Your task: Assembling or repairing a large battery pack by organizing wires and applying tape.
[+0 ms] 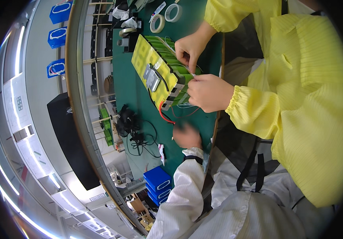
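One bare, blurred left hand (188,137), cannot tell its grip; right hand unseen; up-left, slanting lengthwise down toward it, yellow-faced rectangular pack (159,63) of green cylindrical cells.

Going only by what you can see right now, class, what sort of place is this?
Probably a battery assembly workshop: a pack of green battery-like cylinders sits on a green worktop, with a stack of blue blocks along the same bench.
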Demonstrator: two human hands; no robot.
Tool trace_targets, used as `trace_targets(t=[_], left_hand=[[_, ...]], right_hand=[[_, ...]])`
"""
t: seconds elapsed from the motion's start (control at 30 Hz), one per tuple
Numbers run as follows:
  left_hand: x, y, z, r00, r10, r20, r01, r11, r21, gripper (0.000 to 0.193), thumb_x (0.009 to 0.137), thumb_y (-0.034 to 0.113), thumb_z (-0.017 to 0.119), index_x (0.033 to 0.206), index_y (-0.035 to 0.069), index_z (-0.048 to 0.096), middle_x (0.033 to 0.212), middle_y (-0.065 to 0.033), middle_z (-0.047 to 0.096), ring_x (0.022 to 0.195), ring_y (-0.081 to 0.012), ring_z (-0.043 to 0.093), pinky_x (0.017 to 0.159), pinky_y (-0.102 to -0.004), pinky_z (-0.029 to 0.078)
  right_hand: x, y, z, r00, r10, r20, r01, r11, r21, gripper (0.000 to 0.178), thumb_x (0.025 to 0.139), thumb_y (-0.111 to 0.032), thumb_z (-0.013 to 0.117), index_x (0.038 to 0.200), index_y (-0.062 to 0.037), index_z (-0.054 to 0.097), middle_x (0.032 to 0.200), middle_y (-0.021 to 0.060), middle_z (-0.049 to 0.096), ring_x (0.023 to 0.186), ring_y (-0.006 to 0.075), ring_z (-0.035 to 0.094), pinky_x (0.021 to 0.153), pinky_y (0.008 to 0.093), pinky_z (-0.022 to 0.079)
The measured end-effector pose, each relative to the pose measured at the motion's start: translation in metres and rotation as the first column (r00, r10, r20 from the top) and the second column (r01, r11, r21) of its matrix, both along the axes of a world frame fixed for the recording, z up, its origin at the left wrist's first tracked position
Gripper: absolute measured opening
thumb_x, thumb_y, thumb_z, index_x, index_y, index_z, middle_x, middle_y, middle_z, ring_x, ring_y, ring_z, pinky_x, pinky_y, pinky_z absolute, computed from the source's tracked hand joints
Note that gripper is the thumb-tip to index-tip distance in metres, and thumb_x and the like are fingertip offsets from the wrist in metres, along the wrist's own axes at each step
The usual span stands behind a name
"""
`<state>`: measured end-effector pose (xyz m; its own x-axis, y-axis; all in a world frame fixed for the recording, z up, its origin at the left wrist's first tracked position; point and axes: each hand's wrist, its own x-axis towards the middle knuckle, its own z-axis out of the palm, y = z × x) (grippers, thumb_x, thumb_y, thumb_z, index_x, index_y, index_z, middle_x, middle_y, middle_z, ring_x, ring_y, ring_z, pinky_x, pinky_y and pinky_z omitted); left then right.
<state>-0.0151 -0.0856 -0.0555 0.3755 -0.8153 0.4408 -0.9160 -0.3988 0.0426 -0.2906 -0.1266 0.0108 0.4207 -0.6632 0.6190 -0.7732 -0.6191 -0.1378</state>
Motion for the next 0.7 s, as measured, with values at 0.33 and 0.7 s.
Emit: trace_targets(t=[0.33,0.7], left_hand=[[0.002,-0.004,0.0,0.999,0.036,0.025,-0.036,0.999,-0.006,0.047,0.092,0.051,0.059,0.12,0.014,0.054,0.123,-0.0135,0.056,0.116,-0.0365,0.055,0.092,-0.0514,0.045],[-0.001,-0.004,0.0,0.998,0.061,0.027,-0.061,0.998,-0.009,0.046,0.09,0.05,0.06,0.118,0.014,0.055,0.121,-0.0123,0.058,0.116,-0.0351,0.056,0.091,-0.0509,0.045]], right_hand=[[0.006,-0.004,-0.007,0.88,-0.247,-0.405,0.204,0.968,-0.148,0.023,0.091,-0.023,0.059,0.071,-0.0111,0.059,0.076,0.0006,0.059,0.086,0.0174,0.061,0.075,0.0301,0.05],[0.005,-0.006,-0.011,0.999,-0.024,0.021,0.027,0.99,-0.14,0.016,0.081,-0.019,0.063,0.069,-0.0096,0.059,0.078,0.0024,0.058,0.084,0.02,0.059,0.077,0.0317,0.051]])
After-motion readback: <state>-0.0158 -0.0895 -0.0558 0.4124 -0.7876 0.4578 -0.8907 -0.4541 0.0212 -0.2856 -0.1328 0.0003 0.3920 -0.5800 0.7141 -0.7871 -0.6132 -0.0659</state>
